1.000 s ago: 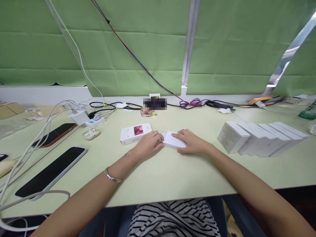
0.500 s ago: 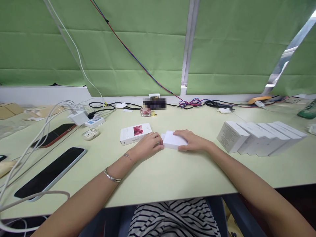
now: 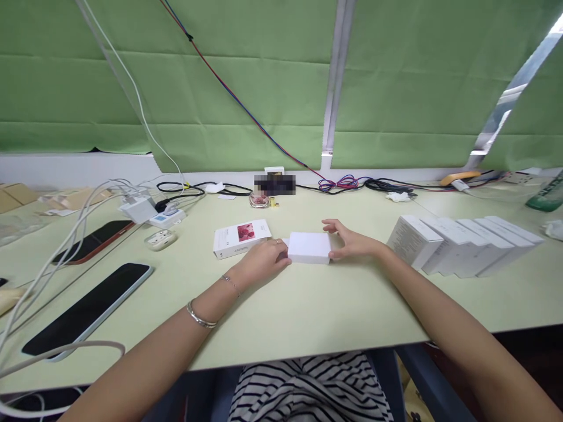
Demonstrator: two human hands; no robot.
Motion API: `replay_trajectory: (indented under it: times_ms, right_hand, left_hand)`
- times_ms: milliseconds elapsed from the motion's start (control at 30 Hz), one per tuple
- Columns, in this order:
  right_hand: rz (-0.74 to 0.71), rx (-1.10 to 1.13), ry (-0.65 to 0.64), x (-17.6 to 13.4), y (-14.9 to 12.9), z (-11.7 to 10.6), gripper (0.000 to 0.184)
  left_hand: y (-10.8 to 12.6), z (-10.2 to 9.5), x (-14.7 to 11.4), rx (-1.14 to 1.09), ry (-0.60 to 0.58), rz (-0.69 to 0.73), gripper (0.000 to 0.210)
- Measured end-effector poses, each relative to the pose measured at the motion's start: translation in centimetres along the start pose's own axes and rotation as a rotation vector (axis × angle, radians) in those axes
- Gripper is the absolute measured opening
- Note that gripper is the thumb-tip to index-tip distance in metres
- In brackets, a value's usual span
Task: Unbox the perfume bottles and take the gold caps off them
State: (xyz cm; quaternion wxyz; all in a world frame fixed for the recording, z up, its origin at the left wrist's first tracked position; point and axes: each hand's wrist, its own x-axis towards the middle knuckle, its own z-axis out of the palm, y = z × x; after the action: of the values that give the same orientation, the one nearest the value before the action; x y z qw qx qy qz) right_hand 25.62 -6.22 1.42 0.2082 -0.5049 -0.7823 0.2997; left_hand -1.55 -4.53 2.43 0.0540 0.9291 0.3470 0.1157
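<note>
A plain white box (image 3: 309, 247) lies flat on the table in front of me. My left hand (image 3: 267, 255) is closed at its left end, thumb at the near corner and the other fingers curled by a small white flap, partly hidden. At the right end, my right hand (image 3: 347, 240) is open with thumb and fingers spread apart; its thumb is close to the near right corner, and I cannot tell whether it touches. Just beyond my left hand lies a white printed box (image 3: 240, 237) with a red picture on top.
On the right, several white boxes (image 3: 413, 243) stand leaning in a row. A dark-screened phone (image 3: 88, 308), a second phone (image 3: 92, 240), an earbud case (image 3: 160, 239) and white cables (image 3: 79, 225) are on the left. Black cables (image 3: 387, 186) run along the back.
My right hand has come off the white box and opened to its right. The box now lies a little more to the left and squarer to me. My left hand has barely moved.
</note>
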Motion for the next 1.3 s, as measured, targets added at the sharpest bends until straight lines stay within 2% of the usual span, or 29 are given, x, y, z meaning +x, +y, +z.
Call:
replay_trajectory:
  times_ms: [100, 300, 667, 1033, 1167, 1300]
  right_hand:
    - [0.04, 0.011, -0.039, 0.0, 0.8, -0.2, 0.09]
    - [-0.036, -0.006, -0.016, 0.4, 1.2, 0.2, 0.063]
    - [-0.051, -0.033, 0.013, 0.2, 0.7, 0.4, 0.056]
    - [-0.021, -0.073, 0.07, 0.5, 0.8, 0.9, 0.056]
    - [-0.032, -0.047, 0.025, 0.3, 0.8, 0.7, 0.063]
    - [-0.021, -0.027, 0.044, 0.3, 0.6, 0.7, 0.067]
  left_hand:
    - [0.1, -0.2, 0.0, 0.021, 0.002, -0.06, 0.018]
    - [-0.1, -0.2, 0.0, 0.006, 0.007, -0.094, 0.018]
    - [-0.3, -0.1, 0.0, -0.008, 0.006, -0.092, 0.018]
    - [-0.4, -0.3, 0.0, -0.026, -0.02, -0.088, 0.02]
    - [-0.4, -0.2, 0.0, -0.022, -0.014, -0.085, 0.02]
    - [-0.4, -0.1, 0.0, -0.019, -0.015, -0.083, 0.019]
